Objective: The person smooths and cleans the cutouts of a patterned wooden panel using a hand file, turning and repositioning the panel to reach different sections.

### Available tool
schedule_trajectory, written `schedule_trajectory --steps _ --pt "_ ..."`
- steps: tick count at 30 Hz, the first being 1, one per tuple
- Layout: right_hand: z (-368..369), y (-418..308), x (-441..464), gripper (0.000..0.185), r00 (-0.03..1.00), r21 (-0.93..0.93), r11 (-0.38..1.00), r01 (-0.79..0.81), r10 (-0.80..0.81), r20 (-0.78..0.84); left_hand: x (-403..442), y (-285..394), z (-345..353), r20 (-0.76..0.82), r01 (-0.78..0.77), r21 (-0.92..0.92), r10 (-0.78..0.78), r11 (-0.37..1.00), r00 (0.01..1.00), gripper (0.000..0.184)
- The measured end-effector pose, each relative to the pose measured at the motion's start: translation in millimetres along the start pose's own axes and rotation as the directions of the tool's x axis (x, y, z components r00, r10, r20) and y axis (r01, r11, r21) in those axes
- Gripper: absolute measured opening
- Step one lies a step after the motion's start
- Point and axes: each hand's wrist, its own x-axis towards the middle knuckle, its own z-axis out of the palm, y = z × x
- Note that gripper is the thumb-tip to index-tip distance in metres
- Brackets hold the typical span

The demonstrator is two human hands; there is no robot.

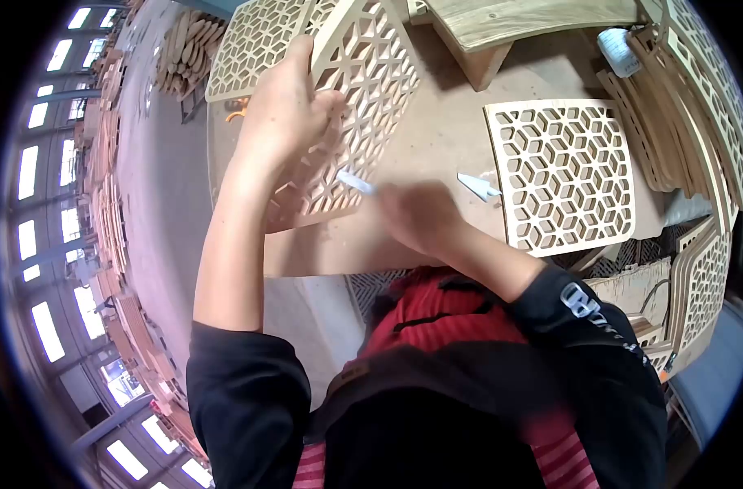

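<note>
My left hand [283,110] grips the upper edge of a tilted lattice panel [359,110], thumb against its openwork. My right hand [420,216], blurred, pinches a pale, narrow tool [356,182], its tip at the panel's lower part. A second lattice panel [567,175] lies flat on the worktop [436,122], to the right, with a pointed white piece [477,187] just beside its left edge.

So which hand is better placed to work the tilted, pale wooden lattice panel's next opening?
Probably right: the right hand holds the slim white strip near the openings; the left hand grips the panel.
</note>
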Motion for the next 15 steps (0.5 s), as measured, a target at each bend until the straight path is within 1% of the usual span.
schedule_trajectory --steps 1,2,3,5,6,7,8,9,10,12,13,15 --pt "-8 2 -18 0.018 0.999 0.037 0.999 -0.037 0.038 -0.036 2 0 -1 0.012 0.013 -0.021 -0.013 1.000 1.000 0.035" --pt "-14 3 -25 0.017 0.995 0.076 0.995 -0.070 0.075 -0.070 0 3 -1 -0.007 -0.016 -0.026 0.016 1.000 1.000 0.034" --pt "-15 3 -22 0.017 0.996 0.065 0.996 -0.062 0.066 -0.061 -3 8 -1 -0.023 -0.043 -0.028 0.043 0.999 0.999 0.034" --pt "-15 2 -20 0.017 0.997 0.052 0.996 -0.066 0.068 -0.046 -5 12 0 0.001 -0.008 -0.002 0.008 1.000 1.000 0.032" --pt "3 2 -11 0.017 0.993 0.009 0.993 -0.120 0.120 0.019 -6 14 -1 0.009 0.000 -0.007 0.000 1.000 1.000 0.032" --pt "13 2 3 0.016 0.998 0.004 0.998 -0.056 0.057 -0.036 -5 16 -2 0.011 0.004 -0.014 -0.004 1.000 1.000 0.033" --pt "21 1 18 0.017 0.996 -0.005 1.000 0.013 -0.013 -0.087 -3 5 4 -0.025 -0.026 0.031 0.027 0.999 0.999 0.050" --pt "26 -3 27 0.019 0.987 -0.015 0.996 0.086 -0.087 -0.134 -2 1 3 -0.031 -0.026 0.038 0.027 0.999 0.999 0.050" --pt "29 -8 28 0.014 0.977 -0.058 0.995 0.082 -0.092 -0.190 -2 -1 2 -0.038 -0.023 0.046 0.025 0.999 0.999 0.051" --pt "23 -6 10 0.010 0.978 0.019 0.997 0.071 -0.065 -0.200 0 -3 0 -0.046 -0.018 0.057 0.020 0.998 0.999 0.054" --pt "17 -5 -1 0.010 0.978 0.059 0.996 0.064 -0.051 -0.201 1 -3 -2 -0.037 -0.020 0.058 0.022 0.998 0.999 0.054" --pt "-10 -5 -18 0.009 0.999 -0.031 0.999 -0.043 0.042 -0.036 2 -2 -2 -0.017 -0.016 0.061 0.017 0.998 1.000 0.053"
